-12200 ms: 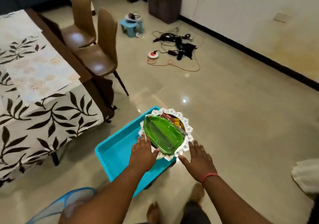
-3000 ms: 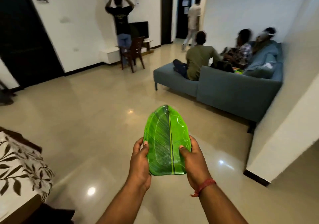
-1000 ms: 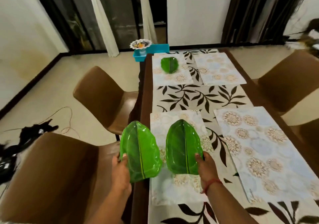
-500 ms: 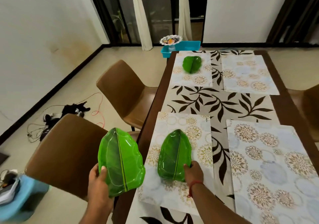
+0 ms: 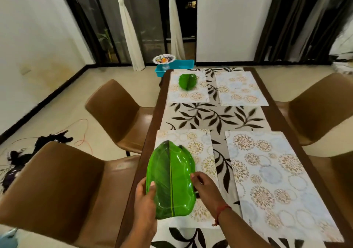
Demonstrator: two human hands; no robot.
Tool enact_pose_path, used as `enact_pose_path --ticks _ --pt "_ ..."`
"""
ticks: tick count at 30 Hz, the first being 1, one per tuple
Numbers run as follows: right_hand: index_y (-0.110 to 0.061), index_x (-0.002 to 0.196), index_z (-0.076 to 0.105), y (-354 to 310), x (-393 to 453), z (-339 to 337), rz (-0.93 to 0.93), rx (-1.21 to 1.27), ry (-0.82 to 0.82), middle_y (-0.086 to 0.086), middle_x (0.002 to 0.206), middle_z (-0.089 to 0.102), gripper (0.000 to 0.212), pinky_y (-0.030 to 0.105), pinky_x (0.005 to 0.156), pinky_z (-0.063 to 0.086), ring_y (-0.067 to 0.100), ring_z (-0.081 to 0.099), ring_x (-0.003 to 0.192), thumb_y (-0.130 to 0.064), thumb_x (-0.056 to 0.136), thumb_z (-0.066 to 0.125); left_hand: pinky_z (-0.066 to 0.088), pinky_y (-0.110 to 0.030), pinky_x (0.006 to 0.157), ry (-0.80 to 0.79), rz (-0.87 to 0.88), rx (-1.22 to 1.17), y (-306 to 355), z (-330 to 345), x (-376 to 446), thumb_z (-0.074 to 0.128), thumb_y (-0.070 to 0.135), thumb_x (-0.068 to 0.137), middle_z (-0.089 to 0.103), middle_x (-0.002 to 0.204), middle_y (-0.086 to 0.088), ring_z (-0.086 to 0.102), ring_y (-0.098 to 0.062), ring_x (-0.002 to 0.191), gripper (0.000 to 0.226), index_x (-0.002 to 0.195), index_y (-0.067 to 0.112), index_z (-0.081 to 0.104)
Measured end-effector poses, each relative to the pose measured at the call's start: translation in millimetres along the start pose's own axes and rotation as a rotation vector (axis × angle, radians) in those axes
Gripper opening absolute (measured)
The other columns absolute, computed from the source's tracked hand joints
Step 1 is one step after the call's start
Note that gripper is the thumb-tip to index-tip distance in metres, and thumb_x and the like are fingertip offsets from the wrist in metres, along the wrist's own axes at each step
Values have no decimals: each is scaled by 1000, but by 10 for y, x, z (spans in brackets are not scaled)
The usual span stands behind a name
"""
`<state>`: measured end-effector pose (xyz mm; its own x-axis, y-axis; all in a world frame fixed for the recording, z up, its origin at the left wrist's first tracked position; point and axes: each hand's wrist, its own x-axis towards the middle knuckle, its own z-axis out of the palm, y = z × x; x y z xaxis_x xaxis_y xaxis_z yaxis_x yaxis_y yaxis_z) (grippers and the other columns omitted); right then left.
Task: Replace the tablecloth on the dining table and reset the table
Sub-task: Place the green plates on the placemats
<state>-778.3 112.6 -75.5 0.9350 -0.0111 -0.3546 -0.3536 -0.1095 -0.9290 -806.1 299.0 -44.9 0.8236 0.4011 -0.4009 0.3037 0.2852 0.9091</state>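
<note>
Over the floral placemat (image 5: 202,150), a glossy leaf-shaped plate (image 5: 170,179).

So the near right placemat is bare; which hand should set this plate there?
Probably right hand: it's beside that placemat; left hand, gripping the leaf plate, is at the table's left edge.

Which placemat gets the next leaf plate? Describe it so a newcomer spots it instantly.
Start at the dark wooden dining table with the black-leaf tablecloth. Four floral placemats lie on it, and I'd guess the next is the near right placemat, beside the leaf plate in the hands. Unlike the far left placemat, it carries no plate.
</note>
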Motion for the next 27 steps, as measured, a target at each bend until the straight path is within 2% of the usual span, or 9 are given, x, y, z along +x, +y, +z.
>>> enact_pose_path --ticks 3,6,9,11,14,18,20,22,27 --pt "-26 95 67 10 -270 -133 -57 -51 143 -5 89 73 2 26 74 56 10 69 83 -25 93 68 55 -55 90 -88 -41 40 -174 152 -89 63 16 96 70 114 -8 68 -31 102 30 124 26 57" --pt "-25 98 68 121 -520 -371 -71 -135 280 -10 93 69 5 22 75 53 8 67 86 -23 93 67 51 -43 96 -177 -51 82 -313 352 -284 63 17 96 64 122 -3 64 -22 105 36 129 26 52" --pt "-22 96 65 245 -619 -648 -76 -253 387 -3 93 61 6 20 71 43 10 58 85 -28 96 62 43 -34 94 -213 -49 128 -380 583 -464 63 20 97 57 127 -2 56 -21 112 45 139 24 47" --pt "-19 88 63 252 -646 -828 -78 -257 421 1 83 60 15 20 61 38 13 55 75 -29 98 58 44 -36 97 -225 -39 163 -401 752 -563 61 29 97 56 132 -1 54 -23 117 46 140 25 46" --pt "-13 84 60 215 -622 -1130 -65 -171 462 7 73 58 22 29 57 35 15 47 62 -27 100 54 49 -50 101 -218 -49 151 -414 1022 -615 53 38 100 55 137 -5 57 -28 118 45 143 28 43" --pt "-13 85 61 316 -434 -1737 -54 -83 468 14 78 63 22 32 60 40 18 51 64 -27 101 53 39 -47 109 -127 -27 193 -438 1432 -676 45 36 104 40 153 -7 43 -30 136 47 149 24 38" --pt "-14 87 62 428 -293 -2082 -49 -67 484 16 82 65 22 35 63 43 24 57 69 -27 101 52 37 -46 107 -71 -23 183 -499 1610 -692 45 33 105 39 154 -8 40 -30 138 46 149 22 38" --pt "-12 87 60 548 -180 -2381 -29 -61 505 17 81 63 23 36 63 43 29 58 70 -26 102 51 39 -44 103 -3 -22 181 -584 1708 -692 46 30 105 42 151 -10 44 -31 134 45 149 21 39" --pt "-6 81 51 952 114 -3112 87 -157 480 10 67 48 29 34 58 32 23 44 60 -23 103 47 46 -44 100 149 -3 184 -751 1949 -871 47 28 105 55 136 -11 56 -30 117 42 146 20 43"
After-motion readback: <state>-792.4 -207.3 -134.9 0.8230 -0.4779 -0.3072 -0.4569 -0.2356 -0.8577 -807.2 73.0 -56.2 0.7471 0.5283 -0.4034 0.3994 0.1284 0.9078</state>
